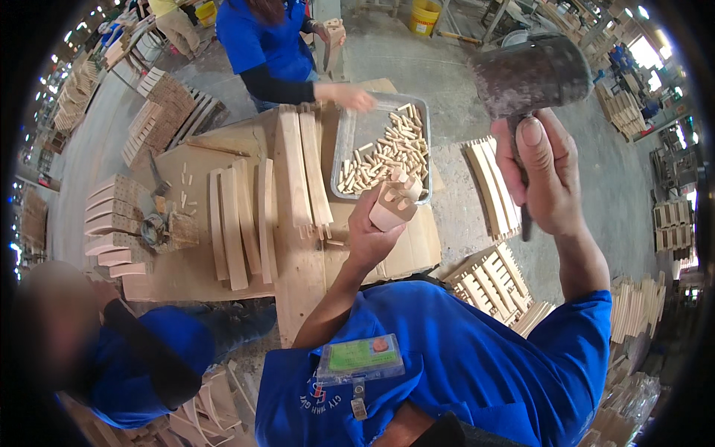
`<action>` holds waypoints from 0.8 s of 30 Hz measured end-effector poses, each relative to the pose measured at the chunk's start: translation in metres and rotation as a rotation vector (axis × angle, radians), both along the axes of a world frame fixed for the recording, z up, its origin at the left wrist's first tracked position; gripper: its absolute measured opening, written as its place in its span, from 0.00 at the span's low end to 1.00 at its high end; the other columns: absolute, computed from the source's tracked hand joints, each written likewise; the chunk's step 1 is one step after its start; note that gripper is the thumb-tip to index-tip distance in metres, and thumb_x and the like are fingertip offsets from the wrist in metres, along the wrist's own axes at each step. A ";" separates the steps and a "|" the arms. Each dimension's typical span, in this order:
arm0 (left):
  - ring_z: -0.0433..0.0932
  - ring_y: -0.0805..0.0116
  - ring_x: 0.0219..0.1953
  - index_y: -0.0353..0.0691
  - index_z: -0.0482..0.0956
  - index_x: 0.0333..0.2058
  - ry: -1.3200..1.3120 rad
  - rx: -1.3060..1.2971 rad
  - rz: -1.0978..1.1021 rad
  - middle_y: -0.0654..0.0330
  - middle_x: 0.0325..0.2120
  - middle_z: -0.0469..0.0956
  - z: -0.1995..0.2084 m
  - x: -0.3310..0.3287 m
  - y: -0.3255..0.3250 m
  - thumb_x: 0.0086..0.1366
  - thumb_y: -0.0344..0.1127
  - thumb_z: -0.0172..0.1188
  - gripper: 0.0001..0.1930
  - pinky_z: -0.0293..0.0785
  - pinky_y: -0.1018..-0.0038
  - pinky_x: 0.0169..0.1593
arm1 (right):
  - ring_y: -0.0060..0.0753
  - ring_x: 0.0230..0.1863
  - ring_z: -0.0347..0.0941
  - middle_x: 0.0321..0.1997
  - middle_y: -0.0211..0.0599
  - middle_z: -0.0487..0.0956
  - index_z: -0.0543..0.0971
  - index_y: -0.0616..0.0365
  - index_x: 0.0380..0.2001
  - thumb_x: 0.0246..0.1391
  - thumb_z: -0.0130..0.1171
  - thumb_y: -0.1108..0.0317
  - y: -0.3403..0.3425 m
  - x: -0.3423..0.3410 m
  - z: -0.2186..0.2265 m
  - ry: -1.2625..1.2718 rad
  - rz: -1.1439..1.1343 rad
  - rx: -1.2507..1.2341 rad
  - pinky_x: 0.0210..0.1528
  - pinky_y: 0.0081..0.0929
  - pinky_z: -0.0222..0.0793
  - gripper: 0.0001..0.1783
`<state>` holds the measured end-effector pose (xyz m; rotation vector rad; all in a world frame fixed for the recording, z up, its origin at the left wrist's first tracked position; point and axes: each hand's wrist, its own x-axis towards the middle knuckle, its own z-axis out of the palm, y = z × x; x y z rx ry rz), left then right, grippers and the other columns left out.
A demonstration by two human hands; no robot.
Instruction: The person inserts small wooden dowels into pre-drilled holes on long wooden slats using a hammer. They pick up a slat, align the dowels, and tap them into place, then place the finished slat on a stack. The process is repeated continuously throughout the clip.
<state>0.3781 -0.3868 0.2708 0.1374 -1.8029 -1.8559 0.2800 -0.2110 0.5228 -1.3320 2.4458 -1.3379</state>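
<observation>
My right hand [553,177] grips a black-headed mallet [532,77] by its dark handle and holds it raised at the right. In my left hand [366,240] is a pale wooden piece [392,210], its slotted end facing up; short peg-like bits show at that end. Just beyond my left hand lies a grey tray [342,141] with a heap of short wooden dowels [387,153] in it. A co-worker's hand [350,97] reaches over the tray's far edge.
Long wooden slats [292,171] lie left of the tray on the cardboard-covered table [186,279]. Curved drilled pieces [112,220] and a hammer [158,177] are farther left. A second co-worker [164,357] is at lower left. Stacked slats [491,186] stand on my right.
</observation>
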 end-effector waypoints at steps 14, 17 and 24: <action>0.82 0.73 0.43 0.35 0.77 0.53 -0.205 0.108 -0.051 0.62 0.40 0.84 -0.019 0.015 -0.028 0.59 0.27 0.74 0.24 0.79 0.73 0.47 | 0.11 0.24 0.61 0.22 0.18 0.68 0.80 0.62 0.43 0.73 0.58 0.51 0.043 -0.006 -0.039 -0.563 -0.122 0.022 0.25 0.19 0.56 0.21; 0.82 0.68 0.46 0.39 0.75 0.53 -0.215 0.312 0.038 0.60 0.40 0.82 0.011 0.009 -0.046 0.63 0.27 0.70 0.20 0.81 0.64 0.55 | 0.12 0.26 0.63 0.26 0.18 0.70 0.78 0.60 0.40 0.69 0.64 0.52 0.067 -0.009 -0.069 -0.546 -0.196 -0.059 0.25 0.19 0.58 0.19; 0.80 0.52 0.52 0.41 0.73 0.55 -0.183 1.387 0.057 0.54 0.47 0.80 0.040 -0.018 -0.045 0.69 0.40 0.69 0.21 0.80 0.46 0.61 | 0.18 0.41 0.70 0.41 0.25 0.76 0.76 0.59 0.48 0.54 0.80 0.62 0.096 -0.003 -0.128 -0.716 -0.210 -0.071 0.44 0.20 0.69 0.26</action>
